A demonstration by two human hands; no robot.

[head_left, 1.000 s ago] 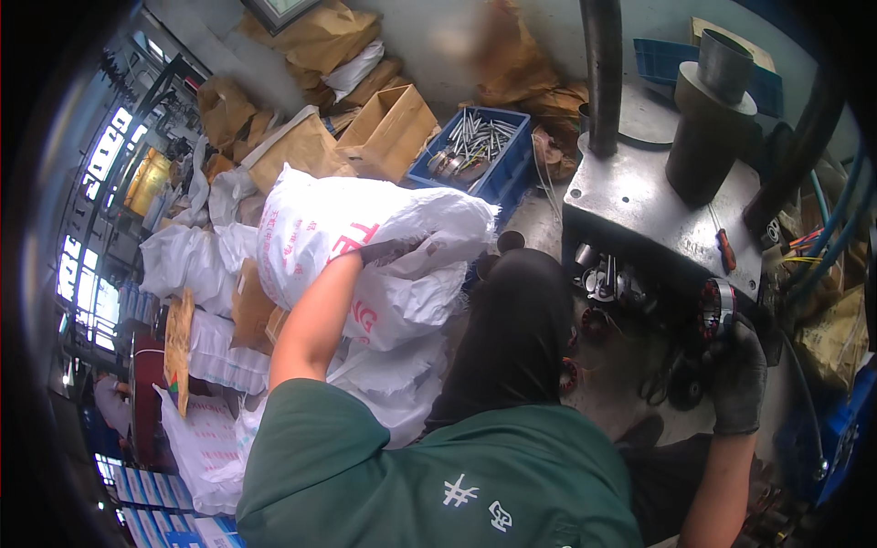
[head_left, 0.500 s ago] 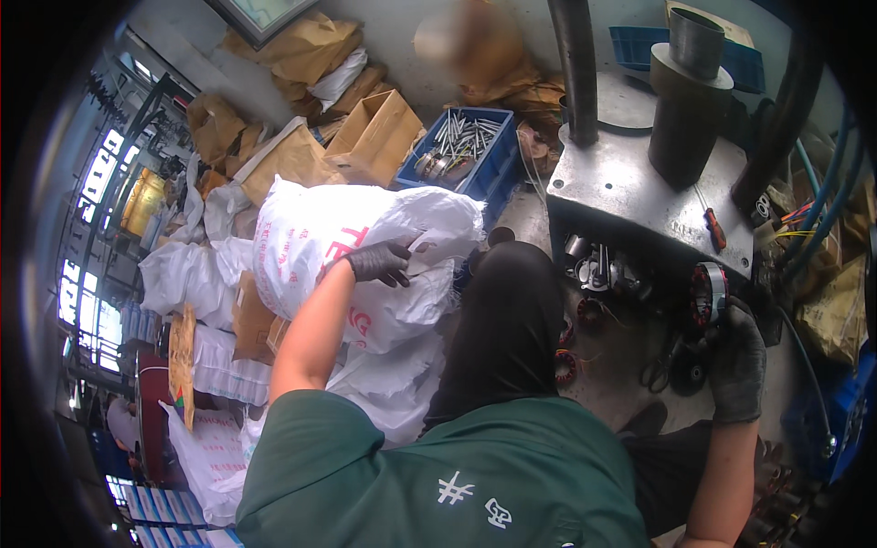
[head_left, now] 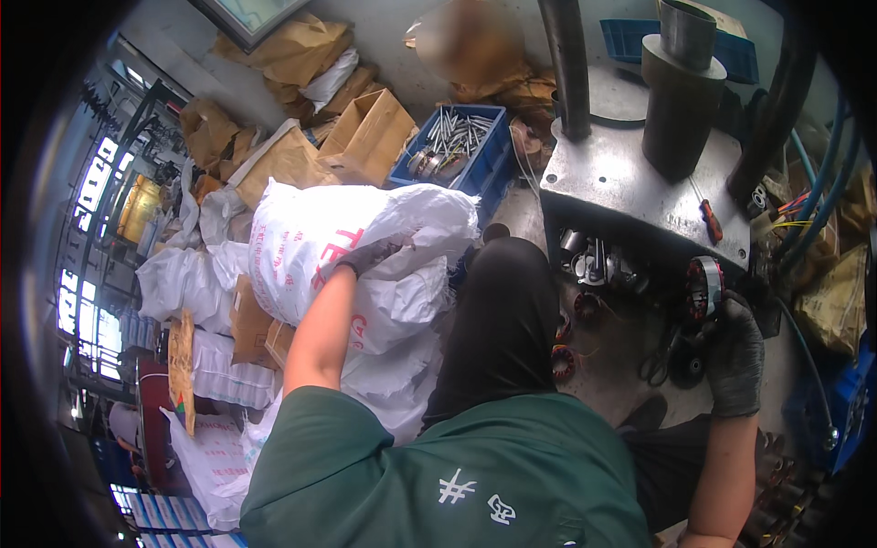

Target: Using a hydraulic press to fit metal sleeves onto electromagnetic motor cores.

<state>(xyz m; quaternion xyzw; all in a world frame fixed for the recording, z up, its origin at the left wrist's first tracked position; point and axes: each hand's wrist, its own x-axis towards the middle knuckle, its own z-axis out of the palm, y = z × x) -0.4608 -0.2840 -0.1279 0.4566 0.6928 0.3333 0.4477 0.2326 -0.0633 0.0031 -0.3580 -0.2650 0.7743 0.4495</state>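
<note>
My left hand [head_left: 365, 257], in a dark glove, reaches into the mouth of a white woven sack [head_left: 306, 242] with red print. Folds of the sack hide its fingers, so what they touch inside does not show. On the right, my gloved right hand [head_left: 735, 352] is closed on a motor stator [head_left: 704, 289], a metal ring with reddish windings. It holds the ring upright, just off the front corner of a steel press table [head_left: 621, 173]. A screwdriver [head_left: 709, 219] with an orange-red handle lies on that table.
Behind the sack stand a blue crate [head_left: 457, 151] of metal shafts and an open cardboard box [head_left: 370, 132]. Thick press columns [head_left: 568, 68] rise from the table. Scissors [head_left: 654, 367] and another stator [head_left: 563, 363] lie on the floor. More white sacks [head_left: 187, 283] are piled at left.
My left hand has gone from above the sack's opening to inside it, its fingers now covered. My right hand still holds the stator, nearly in place. The view has shifted slightly.
</note>
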